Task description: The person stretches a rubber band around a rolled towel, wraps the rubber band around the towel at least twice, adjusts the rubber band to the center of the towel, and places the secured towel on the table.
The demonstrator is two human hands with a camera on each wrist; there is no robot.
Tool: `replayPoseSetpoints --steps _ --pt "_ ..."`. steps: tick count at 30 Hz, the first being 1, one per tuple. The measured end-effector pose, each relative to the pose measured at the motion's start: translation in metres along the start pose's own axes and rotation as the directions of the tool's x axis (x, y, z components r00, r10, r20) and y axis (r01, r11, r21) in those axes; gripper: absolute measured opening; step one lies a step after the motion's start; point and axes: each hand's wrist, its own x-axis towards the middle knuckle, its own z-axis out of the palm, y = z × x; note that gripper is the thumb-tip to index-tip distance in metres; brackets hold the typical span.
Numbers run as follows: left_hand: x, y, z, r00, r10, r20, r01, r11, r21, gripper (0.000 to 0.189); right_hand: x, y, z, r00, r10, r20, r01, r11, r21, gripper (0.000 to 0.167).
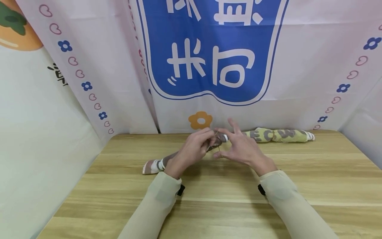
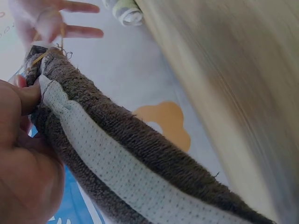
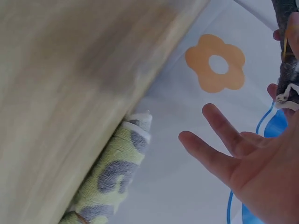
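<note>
A rolled brown towel (image 2: 154, 154) with a white band along its length slants up from the table in my left hand (image 1: 194, 145). The thumb and fingers of that hand grip it close to its far end. My right hand (image 1: 244, 149) is at that end, thumb and index finger spread wide. A thin yellowish rubber band (image 1: 219, 150) stretches between those two fingertips, around the towel's end. In the right wrist view, two other fingers of the right hand (image 3: 261, 172) stick out straight, touching nothing.
A second rolled towel (image 1: 286, 135), yellow-green with grey letters, lies along the table's back edge to the right, cinched near its middle. Behind the wooden table (image 1: 221, 202) hangs a printed cloth (image 1: 298, 66) with a blue panel and an orange flower.
</note>
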Motion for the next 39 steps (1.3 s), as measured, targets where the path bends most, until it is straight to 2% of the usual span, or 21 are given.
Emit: replayPoseSetpoints --steps 4,7,10,13,17,21,23,25,28,30,32,36,39 --pt "-0.001 0.000 0.000 1.000 -0.010 -0.012 0.010 0.999 -0.038 0.034 0.001 0.003 0.005 1.000 0.002 -0.002 -0.002 1.000 -0.013 0.087" --pt "-0.001 0.000 0.001 1.000 -0.020 -0.024 0.018 0.996 -0.082 0.034 0.002 0.006 0.009 1.000 -0.018 -0.021 0.018 1.000 -0.009 0.073" --pt "0.000 0.001 0.001 0.998 -0.034 -0.049 0.026 0.988 -0.150 0.033 0.002 0.008 0.011 0.999 -0.035 -0.038 0.037 0.998 0.046 0.057" --pt "0.000 0.002 0.001 0.995 -0.066 -0.075 0.046 0.969 -0.243 0.033 0.002 0.009 0.010 0.999 -0.036 -0.037 0.041 0.988 0.146 0.045" --pt "0.000 0.002 -0.001 0.985 -0.147 -0.085 0.106 0.923 -0.369 0.033 0.002 0.009 0.009 1.000 -0.013 0.001 0.012 0.960 0.280 0.040" --pt "0.000 0.001 -0.003 0.963 -0.262 -0.067 0.200 0.855 -0.479 0.034 0.002 0.008 0.010 0.998 0.035 0.048 -0.052 0.907 0.417 0.044" --pt "0.000 0.000 -0.005 0.947 -0.313 -0.067 0.234 0.820 -0.522 0.034 0.001 0.007 0.012 0.996 0.069 0.055 -0.087 0.864 0.497 0.046" --pt "0.001 0.000 -0.007 0.940 -0.335 -0.069 0.244 0.799 -0.550 0.034 0.001 0.006 0.013 0.994 0.097 0.054 -0.111 0.813 0.572 0.047" --pt "0.001 0.001 -0.009 0.929 -0.357 -0.096 0.246 0.789 -0.563 0.034 0.000 0.000 0.015 0.992 0.126 0.029 -0.114 0.739 0.664 0.042" --pt "0.001 0.001 -0.010 0.923 -0.369 -0.113 0.245 0.787 -0.566 0.033 0.000 -0.006 0.014 0.991 0.136 0.003 -0.099 0.704 0.703 0.033" --pt "0.002 0.001 -0.010 0.912 -0.386 -0.141 0.247 0.788 -0.564 0.033 0.000 -0.012 0.012 0.988 0.153 -0.023 -0.089 0.679 0.729 0.026" --pt "0.004 0.000 -0.009 0.891 -0.417 -0.182 0.248 0.781 -0.572 0.033 0.001 -0.017 0.009 0.981 0.190 -0.030 -0.097 0.624 0.775 0.026" --pt "0.004 -0.001 -0.008 0.871 -0.443 -0.211 0.254 0.775 -0.578 0.033 0.002 -0.020 0.009 0.981 0.190 -0.028 -0.096 0.610 0.787 0.028"
